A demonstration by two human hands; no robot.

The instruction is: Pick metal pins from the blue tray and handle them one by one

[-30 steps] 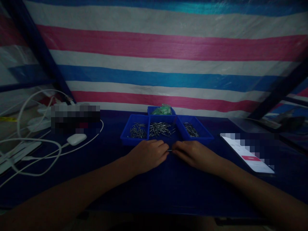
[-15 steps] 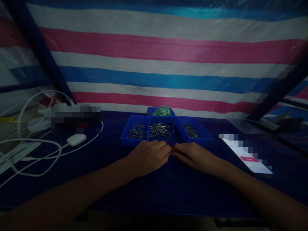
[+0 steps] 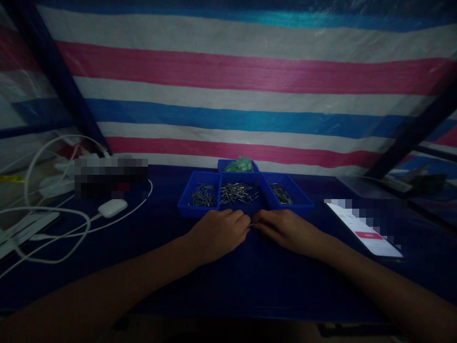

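Observation:
In front of the blue bins, my left hand point(image 3: 223, 232) and my right hand point(image 3: 285, 228) face each other with fingers pinched. Between their fingertips spans a thin metal pin point(image 3: 251, 225), its ends hidden in the two grips. Just beyond my left hand stands a blue bin point(image 3: 182, 206) with a pile of slim metal pieces point(image 3: 204, 195). A middle heap of metal pieces point(image 3: 236, 192) lies between the side bins. More metal pieces point(image 3: 282, 194) fill part of the right blue bin point(image 3: 303, 200), beyond my right hand.
Behind them, a rear blue bin point(image 3: 222, 163) holds a green plastic bag point(image 3: 243, 164). White cables point(image 3: 85, 228) and a white charger case point(image 3: 113, 208) lie at left. A lit phone point(image 3: 378, 245) rests at right on the blue table point(image 3: 228, 286). A striped sheet point(image 3: 228, 71) hangs behind.
The hands came together half a second ago, hiding most of the pin; now they are slightly apart again and the pin shows between them. The bins look unchanged.

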